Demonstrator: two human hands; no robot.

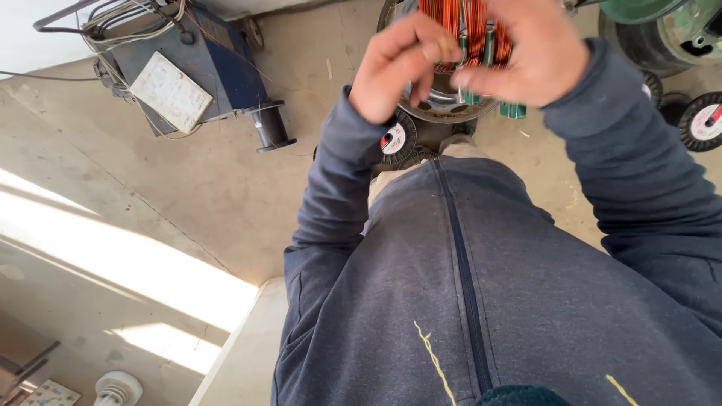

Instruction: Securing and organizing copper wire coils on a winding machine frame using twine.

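Note:
Both my hands are raised at the top of the head view, over a round metal motor stator (444,105) packed with copper wire coils (465,22). My left hand (398,64) is curled, its fingertips pinched at the coils. My right hand (526,53) meets it from the right, fingers closed on the copper windings and the green insulating strips (513,110) that stick out below. My dark blue zip jacket fills the lower right of the view.
A blue metal machine (199,60) with a white plate and tangled cables stands at the upper left, a black spool (271,128) on its side. Black wire reels (699,120) lie at the right, a green drum (662,22) behind them. A white ledge (241,353) runs below.

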